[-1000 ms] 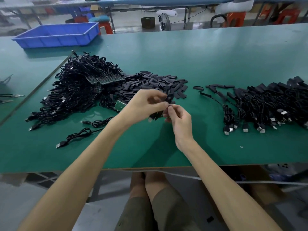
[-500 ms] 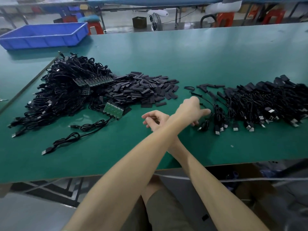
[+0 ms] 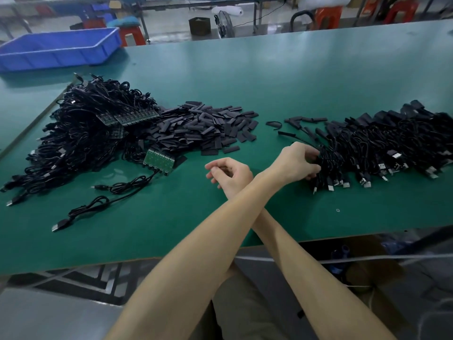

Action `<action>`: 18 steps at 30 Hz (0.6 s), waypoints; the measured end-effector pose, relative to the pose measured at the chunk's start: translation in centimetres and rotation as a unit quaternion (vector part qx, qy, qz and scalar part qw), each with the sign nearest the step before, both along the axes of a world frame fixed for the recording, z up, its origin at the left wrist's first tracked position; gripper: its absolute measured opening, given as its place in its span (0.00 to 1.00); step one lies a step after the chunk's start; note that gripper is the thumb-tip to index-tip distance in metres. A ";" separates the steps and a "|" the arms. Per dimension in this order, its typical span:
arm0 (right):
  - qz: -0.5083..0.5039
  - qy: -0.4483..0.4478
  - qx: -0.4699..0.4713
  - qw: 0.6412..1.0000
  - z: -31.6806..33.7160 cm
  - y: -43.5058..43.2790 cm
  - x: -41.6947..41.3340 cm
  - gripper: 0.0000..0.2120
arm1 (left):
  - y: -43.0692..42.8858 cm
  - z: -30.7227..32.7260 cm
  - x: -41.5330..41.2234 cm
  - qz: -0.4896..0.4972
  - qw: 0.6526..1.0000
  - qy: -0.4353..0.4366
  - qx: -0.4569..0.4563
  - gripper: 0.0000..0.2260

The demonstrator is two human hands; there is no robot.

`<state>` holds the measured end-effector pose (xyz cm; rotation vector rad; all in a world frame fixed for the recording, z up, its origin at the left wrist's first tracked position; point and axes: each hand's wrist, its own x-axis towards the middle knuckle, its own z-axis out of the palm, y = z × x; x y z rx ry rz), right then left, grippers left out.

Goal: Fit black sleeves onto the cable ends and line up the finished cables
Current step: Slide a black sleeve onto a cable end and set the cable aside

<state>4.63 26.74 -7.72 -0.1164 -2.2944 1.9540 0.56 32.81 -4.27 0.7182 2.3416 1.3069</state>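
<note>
A: Where are the finished cables (image 3: 382, 148) laid?
B: In a row at the right of the table (image 3: 269, 77). Its left end is gripped by the left hand (image 3: 295, 160), fingers curled round the wires.
A: And the right hand (image 3: 230, 173)?
B: Crossed beneath the left arm, loosely curled — nothing is held. The sleeves (image 3: 203, 128) are heaped mid-table, beside the unfinished cables (image 3: 85, 133).
</note>
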 end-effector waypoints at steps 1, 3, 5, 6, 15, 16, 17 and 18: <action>-0.001 -0.001 -0.005 1.000 0.0 0.0 0.0 0.09 | 0.1 0.0 -0.1 -0.008 1.000 -0.004 0.003 0.21; 0.000 0.000 -0.010 1.000 0.0 0.0 0.0 0.09 | 0.1 0.2 0.1 -0.017 1.000 -0.012 0.001 0.21; 0.000 0.003 -0.011 1.000 -0.1 0.0 0.1 0.08 | -0.2 0.4 0.3 -0.021 1.000 -0.012 -0.013 0.20; 0.002 0.004 -0.016 1.000 -0.1 0.1 0.1 0.08 | -0.5 0.5 0.4 -0.018 1.000 -0.010 -0.015 0.19; 0.053 0.022 0.075 0.996 -0.6 0.5 0.6 0.10 | -10.5 4.1 -0.8 0.144 0.972 0.183 0.006 0.11; 0.048 0.019 0.081 0.995 -0.4 0.4 0.4 0.12 | -12.4 4.3 -1.3 0.155 0.965 0.202 -0.057 0.11; 0.048 0.017 0.066 0.997 -0.2 0.1 0.4 0.11 | -14.3 4.3 -1.7 0.163 0.952 0.216 -0.140 0.12; 0.048 0.015 0.044 0.998 -0.1 -0.1 0.4 0.09 | -16.2 4.3 -2.0 0.176 0.930 0.225 -0.231 0.11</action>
